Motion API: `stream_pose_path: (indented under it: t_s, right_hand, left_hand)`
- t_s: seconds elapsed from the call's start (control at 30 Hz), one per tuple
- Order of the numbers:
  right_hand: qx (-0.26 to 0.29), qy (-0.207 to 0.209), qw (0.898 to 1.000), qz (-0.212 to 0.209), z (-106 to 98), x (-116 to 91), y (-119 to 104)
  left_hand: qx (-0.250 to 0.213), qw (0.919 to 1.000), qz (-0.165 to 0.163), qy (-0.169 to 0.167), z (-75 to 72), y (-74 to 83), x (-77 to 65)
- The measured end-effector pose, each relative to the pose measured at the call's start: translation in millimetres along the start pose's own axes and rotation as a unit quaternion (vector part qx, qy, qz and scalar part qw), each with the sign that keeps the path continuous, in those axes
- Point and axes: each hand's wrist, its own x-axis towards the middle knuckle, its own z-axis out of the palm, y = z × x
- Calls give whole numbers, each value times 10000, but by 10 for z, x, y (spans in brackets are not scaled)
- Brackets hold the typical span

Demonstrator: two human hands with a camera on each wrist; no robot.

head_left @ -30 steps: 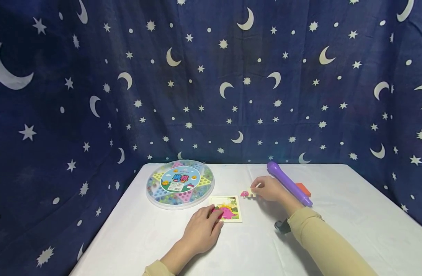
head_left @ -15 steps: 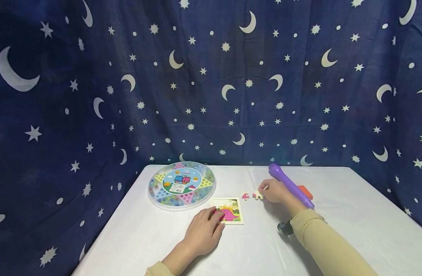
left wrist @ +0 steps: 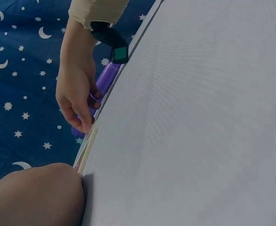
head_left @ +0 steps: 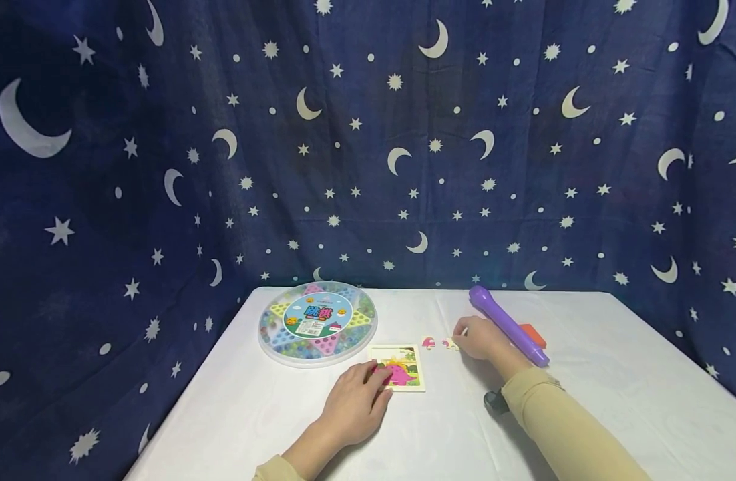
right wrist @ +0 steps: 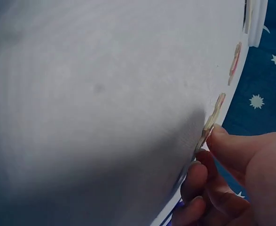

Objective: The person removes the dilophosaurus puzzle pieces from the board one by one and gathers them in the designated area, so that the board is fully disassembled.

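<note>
Beige-sleeved right hand [head_left: 479, 339] pinches a puzzle piece [head_left: 450, 344], left hand [head_left: 354, 403] draped over the framed puzzle [head_left: 407, 369].

My puzzle piece [right wrist: 214, 116] looks wooden, the wand [head_left: 509, 327] smooth plastic, the round box [head_left: 318, 315] glossy, the curtain [head_left: 368, 184] matt cloth.

On white cloth-covered table [head_left: 440, 434]: square white-framed dinosaur puzzle [head_left: 407, 369]; behind-left of puzzle, round clear plastic game box [head_left: 315, 319]; right of puzzle, two flat pink-printed puzzle pieces [head_left: 428, 343], then long purple rod [head_left: 509, 326]; orange block [head_left: 535, 335] just right of rod.
</note>
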Motion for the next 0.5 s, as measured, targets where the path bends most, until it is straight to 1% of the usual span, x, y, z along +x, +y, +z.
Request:
stream_pose_path:
  t_s: [0.1, 0.2, 0.3, 0.4, 0.5]
  right_hand:
    - [6, 94, 9999, 91, 28, 17, -44]
    - [89, 199, 9997, 80, 59, 38, -147]
    - [216, 269, 9994, -85, 82, 51, -298]
    - [319, 231, 9990, -224, 98, 42, -477]
    - [396, 146, 9988, -266, 114, 38, -629]
  left_hand:
    - [3, 10000, -11, -33, -6, 1, -4]
    - [-6, 10000, -22, -65, -10, 3, -10]
    - [-19, 10000, -39, -81, -13, 6, -9]
    - [-14, 10000, -44, -80, -15, 9, -7]
    - [-11, 10000, -30, -68, -16, 18, 4]
